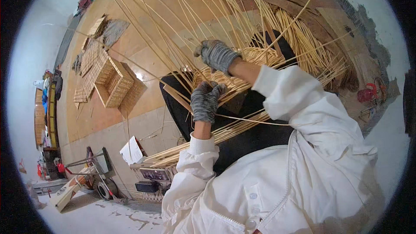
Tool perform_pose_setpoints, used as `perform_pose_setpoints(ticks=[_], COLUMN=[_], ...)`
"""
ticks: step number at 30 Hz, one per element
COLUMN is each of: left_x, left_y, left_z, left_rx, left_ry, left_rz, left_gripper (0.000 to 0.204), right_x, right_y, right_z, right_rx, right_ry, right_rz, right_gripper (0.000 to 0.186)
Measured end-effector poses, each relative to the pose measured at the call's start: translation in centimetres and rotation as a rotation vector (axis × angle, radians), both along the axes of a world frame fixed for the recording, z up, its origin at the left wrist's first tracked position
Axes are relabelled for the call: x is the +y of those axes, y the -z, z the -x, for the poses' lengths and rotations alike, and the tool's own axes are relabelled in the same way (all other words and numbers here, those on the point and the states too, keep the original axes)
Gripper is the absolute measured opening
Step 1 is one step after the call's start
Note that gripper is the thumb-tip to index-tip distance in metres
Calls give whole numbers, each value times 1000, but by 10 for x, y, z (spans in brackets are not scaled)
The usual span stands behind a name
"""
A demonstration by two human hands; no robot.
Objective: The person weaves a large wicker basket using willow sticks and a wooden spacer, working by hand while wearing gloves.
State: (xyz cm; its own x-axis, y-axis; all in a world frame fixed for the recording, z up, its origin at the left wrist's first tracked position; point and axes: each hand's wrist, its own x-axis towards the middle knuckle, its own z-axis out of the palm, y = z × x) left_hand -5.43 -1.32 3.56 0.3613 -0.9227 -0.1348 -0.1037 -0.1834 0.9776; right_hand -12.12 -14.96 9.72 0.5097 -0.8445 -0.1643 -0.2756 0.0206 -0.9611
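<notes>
A partly woven wicker piece (260, 55) lies across my lap, long upright rods (164, 30) fanning out from its far side. My left hand (205, 101), in a grey knitted glove, is closed at the near left part of the weave, thumb and fingers pressed against the rods there. Above the weave is my right hand (219, 56), gloved the same way, with its fingers curled. Whatever lies inside that curl is hidden. One loose rod (255, 121) runs from beside my left hand toward my right sleeve. Wooden strips (177, 97) flank the weave.
A thick bundle of rods (303, 39) lies on brown cloth at the far right. More rods (169, 156) stretch beneath my arms. On the floor at left are a woven box (113, 82) and flat woven panels (89, 67). A wheeled frame (102, 177) stands lower left.
</notes>
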Motion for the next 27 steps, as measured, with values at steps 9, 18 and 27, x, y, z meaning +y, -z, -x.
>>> perform_pose_setpoints(ticks=[9, 18, 27], left_x=[-5, -5, 33], left_y=[13, 14, -10], left_z=[-3, -17, -1], left_rx=[-149, -565, -1246], left_ry=[12, -34, 346], left_rz=[83, 20, 313], left_gripper=[22, 25, 52], right_x=[19, 76, 63], right_y=[-17, -16, 54], right_z=[55, 39, 120], right_rx=[1161, 1158, 545], right_ry=[-616, -562, -116], right_rz=[504, 583, 1710], right_gripper=[39, 35, 32])
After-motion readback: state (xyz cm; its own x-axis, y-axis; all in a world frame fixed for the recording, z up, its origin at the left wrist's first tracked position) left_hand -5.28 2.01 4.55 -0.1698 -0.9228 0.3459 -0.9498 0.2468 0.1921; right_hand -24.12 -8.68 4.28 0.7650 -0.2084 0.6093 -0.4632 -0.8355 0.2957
